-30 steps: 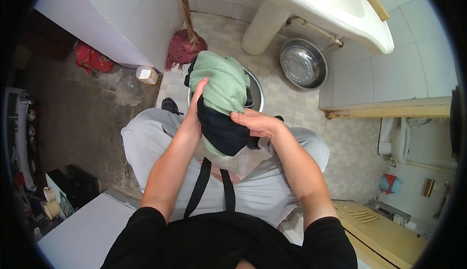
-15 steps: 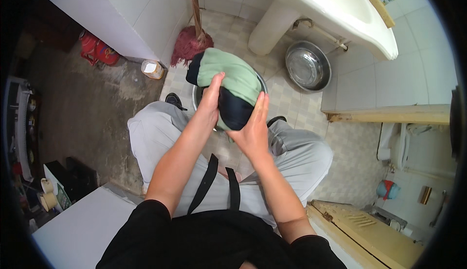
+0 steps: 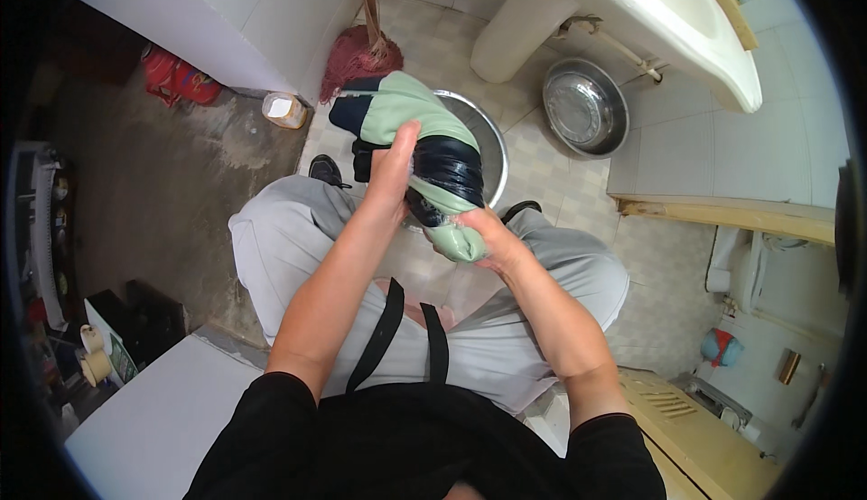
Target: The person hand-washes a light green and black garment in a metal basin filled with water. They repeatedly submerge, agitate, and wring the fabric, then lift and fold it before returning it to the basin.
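Note:
A wet, bunched garment in light green and dark navy (image 3: 420, 116) is held up over a round metal basin (image 3: 495, 152) between my feet. My left hand (image 3: 394, 170) grips its left side, thumb lying along the top and the fingers hidden under the cloth. Around the near, lower end my right hand (image 3: 492, 238) is closed, where a green wad bulges out of the grip. The cloth between the hands is creased and shiny with water. Most of the basin's inside is covered by the garment.
A second metal basin (image 3: 585, 107) stands at right beneath the white pedestal sink (image 3: 650, 21). Behind the garment is a red mop (image 3: 361, 59). A jar with a white label (image 3: 284, 110) and a red container (image 3: 176, 75) stand on the left floor. A yellowish door (image 3: 695, 419) is at lower right.
My right hand has moved down and right and closed round the garment's lower end. The cloth is now stretched and twisted tighter, and more of the basin shows at right.

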A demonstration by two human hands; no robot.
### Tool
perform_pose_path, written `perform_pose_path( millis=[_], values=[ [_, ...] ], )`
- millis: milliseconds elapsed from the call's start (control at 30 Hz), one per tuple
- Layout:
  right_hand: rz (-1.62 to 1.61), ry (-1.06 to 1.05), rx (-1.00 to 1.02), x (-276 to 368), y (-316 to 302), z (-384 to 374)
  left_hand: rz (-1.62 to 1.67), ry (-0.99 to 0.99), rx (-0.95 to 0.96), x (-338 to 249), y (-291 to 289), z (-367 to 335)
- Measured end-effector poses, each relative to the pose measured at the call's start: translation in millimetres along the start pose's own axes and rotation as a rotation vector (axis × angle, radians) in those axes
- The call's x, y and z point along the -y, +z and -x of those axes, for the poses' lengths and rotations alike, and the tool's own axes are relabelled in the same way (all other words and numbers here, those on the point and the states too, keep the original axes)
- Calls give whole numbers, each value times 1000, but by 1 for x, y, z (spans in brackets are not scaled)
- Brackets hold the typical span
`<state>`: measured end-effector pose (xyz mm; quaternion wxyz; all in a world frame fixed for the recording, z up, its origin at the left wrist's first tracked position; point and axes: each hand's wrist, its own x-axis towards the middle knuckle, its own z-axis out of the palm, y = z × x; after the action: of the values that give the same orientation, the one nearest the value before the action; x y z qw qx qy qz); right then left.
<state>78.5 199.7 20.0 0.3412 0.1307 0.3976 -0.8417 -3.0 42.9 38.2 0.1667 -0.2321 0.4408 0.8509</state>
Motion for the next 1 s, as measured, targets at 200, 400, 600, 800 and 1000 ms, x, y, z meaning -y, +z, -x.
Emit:
perform_pose_path(
  millis=[200,400,600,800,1000],
  values=[
    [68,-17,100,25,19,7,54,81,44,-9,9,7],
    [30,60,129,29,20,14,56,67,79,-5,10,9],
    [87,31,201,28,8,4,86,-131,37,1,10,-5],
    [225,-41,227,23,-13,-1,74,-191,20,7,5,-3],
    [-241,111,-16,44,-16,-16,-31,-24,36,16,15,7]
  ],
)
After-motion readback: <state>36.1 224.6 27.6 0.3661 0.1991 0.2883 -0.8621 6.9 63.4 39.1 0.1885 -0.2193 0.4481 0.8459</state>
